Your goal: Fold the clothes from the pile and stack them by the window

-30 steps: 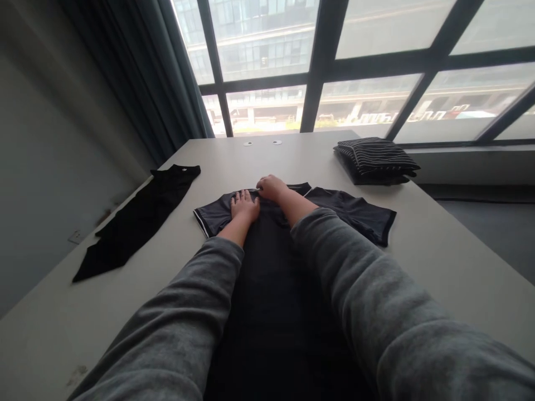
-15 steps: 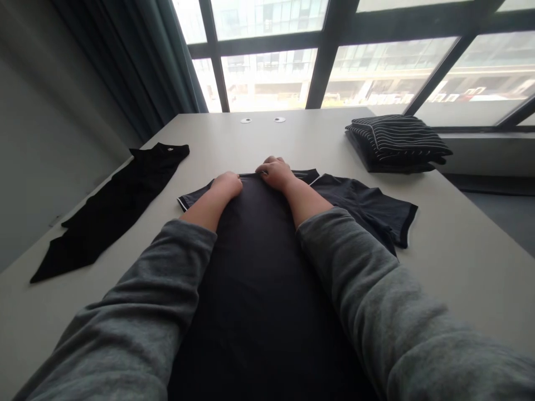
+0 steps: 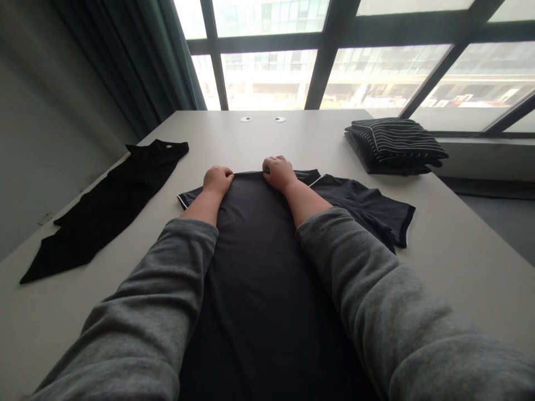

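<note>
A dark T-shirt (image 3: 267, 267) lies spread on the white table in front of me, its body running toward me under my forearms. One short sleeve with a black cuff and white trim fans out to the right; a small piece of white-edged fabric shows at the left. My left hand (image 3: 219, 179) pinches the shirt's far edge at its left end. At the same edge, a little to the right, my right hand (image 3: 278, 171) has its fingers curled over the fabric. Both thumbs and fingertips are partly hidden.
A black garment (image 3: 112, 206) lies flat along the table's left side. At the back right stands a folded stack of dark clothes, a striped one (image 3: 401, 139) on top. The white table (image 3: 451, 289) has two round inserts near its far edge, below the window.
My left hand has shifted slightly left along the shirt's far edge, and my right hand slightly right, so the gap between them is wider. Faint creases now show in the shirt's body.
</note>
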Demonstrator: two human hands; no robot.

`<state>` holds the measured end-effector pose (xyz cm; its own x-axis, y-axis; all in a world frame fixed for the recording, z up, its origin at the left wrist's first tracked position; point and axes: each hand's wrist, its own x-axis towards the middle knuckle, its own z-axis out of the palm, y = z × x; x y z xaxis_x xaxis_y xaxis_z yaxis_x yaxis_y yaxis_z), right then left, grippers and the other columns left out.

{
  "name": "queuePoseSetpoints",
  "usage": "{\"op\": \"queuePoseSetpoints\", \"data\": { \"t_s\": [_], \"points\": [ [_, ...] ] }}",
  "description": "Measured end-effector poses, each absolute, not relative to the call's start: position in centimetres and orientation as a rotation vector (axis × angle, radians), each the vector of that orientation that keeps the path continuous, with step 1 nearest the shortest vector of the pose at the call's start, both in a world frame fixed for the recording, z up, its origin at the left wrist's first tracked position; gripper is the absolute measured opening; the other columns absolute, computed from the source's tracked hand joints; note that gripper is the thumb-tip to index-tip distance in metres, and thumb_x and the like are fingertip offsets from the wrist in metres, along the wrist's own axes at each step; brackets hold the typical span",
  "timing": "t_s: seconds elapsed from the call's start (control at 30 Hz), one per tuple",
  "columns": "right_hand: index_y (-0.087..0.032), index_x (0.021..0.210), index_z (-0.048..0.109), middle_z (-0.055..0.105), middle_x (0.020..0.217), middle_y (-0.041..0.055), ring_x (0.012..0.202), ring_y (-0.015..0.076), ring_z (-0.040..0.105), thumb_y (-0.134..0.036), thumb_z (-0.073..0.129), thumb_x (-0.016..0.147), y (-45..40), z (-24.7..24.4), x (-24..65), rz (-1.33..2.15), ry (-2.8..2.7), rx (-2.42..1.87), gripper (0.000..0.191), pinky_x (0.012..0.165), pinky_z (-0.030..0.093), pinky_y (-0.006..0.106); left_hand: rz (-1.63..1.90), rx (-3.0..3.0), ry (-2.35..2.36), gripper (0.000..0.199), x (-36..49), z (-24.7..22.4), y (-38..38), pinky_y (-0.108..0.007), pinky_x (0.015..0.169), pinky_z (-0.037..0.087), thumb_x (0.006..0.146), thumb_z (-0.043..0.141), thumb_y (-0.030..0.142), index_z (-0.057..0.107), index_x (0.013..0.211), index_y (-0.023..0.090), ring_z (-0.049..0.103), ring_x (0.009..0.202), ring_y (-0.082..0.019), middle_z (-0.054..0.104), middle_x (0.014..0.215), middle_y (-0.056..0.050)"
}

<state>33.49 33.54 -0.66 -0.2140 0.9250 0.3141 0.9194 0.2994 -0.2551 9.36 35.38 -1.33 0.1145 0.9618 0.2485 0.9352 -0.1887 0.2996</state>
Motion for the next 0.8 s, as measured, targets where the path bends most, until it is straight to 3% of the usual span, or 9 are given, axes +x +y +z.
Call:
{"op": "queuePoseSetpoints", "data": {
  "t_s": [0.47,0.8],
  "points": [
    [-0.021,0.116,0.077,0.065,0.127,0.0147,0.122,0.0375,0.051,-0.033,0.061,0.100,33.9,-0.8,34.2,-0.016,-2.074,-1.684,0.026,0.103,0.047,0.050,0.551,2.205,2.088,0.028,8.9,0.0,34.1,-0.047,0.102,0.048,0.104,0.050,0.042,0.074,0.111,0.029,0.068,0.116,-0.032,0.079,0.119,-0.008],
    [-0.025,0.128,0.071,0.057,0.141,0.0149,0.126,0.0369,0.047,-0.032,0.067,0.098,33.3,-0.6,33.4,-0.076,-2.088,-1.660,0.032,0.102,0.044,0.053,0.504,2.141,2.183,0.022,9.3,-0.1,33.7,-0.051,0.104,0.048,0.101,0.057,0.042,0.068,0.114,0.029,0.061,0.128,-0.035,0.070,0.135,-0.011]
  ]
}}
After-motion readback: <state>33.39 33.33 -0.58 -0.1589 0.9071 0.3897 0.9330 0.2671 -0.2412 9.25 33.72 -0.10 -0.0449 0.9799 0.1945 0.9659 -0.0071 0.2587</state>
